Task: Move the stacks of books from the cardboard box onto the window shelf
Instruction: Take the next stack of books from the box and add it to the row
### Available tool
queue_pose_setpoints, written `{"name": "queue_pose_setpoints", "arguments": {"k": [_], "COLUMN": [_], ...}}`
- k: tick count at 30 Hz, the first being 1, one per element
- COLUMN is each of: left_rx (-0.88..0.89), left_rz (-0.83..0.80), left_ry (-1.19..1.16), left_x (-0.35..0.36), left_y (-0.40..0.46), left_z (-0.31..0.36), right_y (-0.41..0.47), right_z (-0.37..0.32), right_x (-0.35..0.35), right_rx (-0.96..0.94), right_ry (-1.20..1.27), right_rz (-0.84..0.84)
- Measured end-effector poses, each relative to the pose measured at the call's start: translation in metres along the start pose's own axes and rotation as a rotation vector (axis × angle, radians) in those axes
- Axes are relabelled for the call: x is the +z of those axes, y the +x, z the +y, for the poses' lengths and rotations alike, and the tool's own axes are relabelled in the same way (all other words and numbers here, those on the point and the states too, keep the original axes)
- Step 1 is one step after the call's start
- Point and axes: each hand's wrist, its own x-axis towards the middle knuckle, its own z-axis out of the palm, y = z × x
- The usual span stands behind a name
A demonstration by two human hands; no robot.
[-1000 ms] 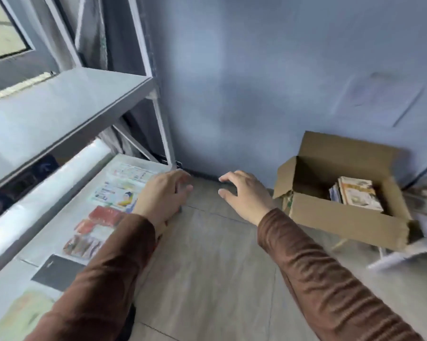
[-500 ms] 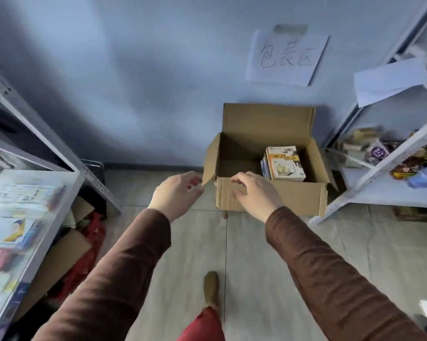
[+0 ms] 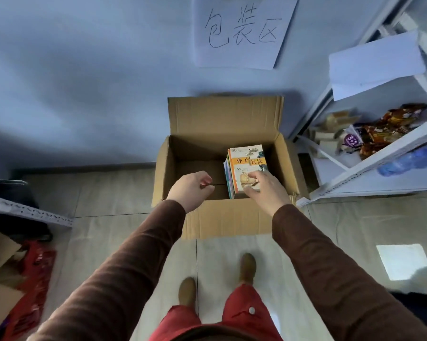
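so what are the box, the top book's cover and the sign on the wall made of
Box: brown corrugated cardboard, matte; faint ribbing and creased flaps show.
Top book: printed paper or thin card cover, probably a paperback; whether it is glossy cannot be told.
Sign: a plain white paper sheet, matte, handwritten in dark pen strokes.

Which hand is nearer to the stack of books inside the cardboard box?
The right hand: its fingers rest on the near end of the stack of books. The left hand hovers loosely curled to the stack's left, apart from it.
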Motion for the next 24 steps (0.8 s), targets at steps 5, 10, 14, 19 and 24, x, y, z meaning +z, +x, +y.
{"name": "queue_pose_setpoints", "arguments": {"k": [5, 10, 14, 19, 24], "left_rx": [-0.147, -0.360, -0.574, -0.790, -0.844], "left_rz": [-0.061, -0.112, -0.138, -0.104, -0.110], "left_ry": [-0.021, -0.153, -0.324, -0.610, -0.931], "left_x": [0.056, 0.110, 0.148, 0.183, 0.215], "left_y": [0.077, 0.135, 0.168, 0.205, 0.227], "left_z": [0.022, 0.031, 0.025, 0.010, 0.002], "right_y": [0.075, 0.143, 0.185, 0.220, 0.233], "right_z": [0.064, 0.125, 0.159, 0.182, 0.195], "right_x": [-0.007, -0.002, 0.020, 0.059, 0.093], "right_rx": [0.042, 0.117, 0.288, 0.531, 0.693], "right_ry": [0.043, 0.157, 0.303, 0.551, 0.790], "right_rz": [-0.122, -0.265, -0.367, -0.472, -0.480]}}
